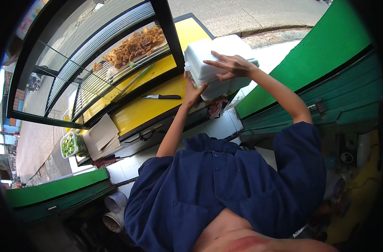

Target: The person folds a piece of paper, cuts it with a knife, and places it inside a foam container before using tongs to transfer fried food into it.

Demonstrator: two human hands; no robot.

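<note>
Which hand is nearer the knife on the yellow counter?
Left. The left hand presses the near side of the stacked white foam boxes, just beside the knife. The right hand lies on top of the stack, farther from it.

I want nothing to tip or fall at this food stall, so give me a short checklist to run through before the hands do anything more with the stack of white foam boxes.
1. Left hand braces the side of the stack of white foam boxes: ok.
2. Right hand lies flat on the stack, fingers spread: ok.
3. Stack sits squarely on its support: cannot tell, its base is hidden behind the hands.
4. Knife lies flat on the yellow counter, apart from both hands: ok.
5. Top box lid fully shut: cannot tell.
6. Fried food is behind the glass case, away from the stack: ok.
</note>
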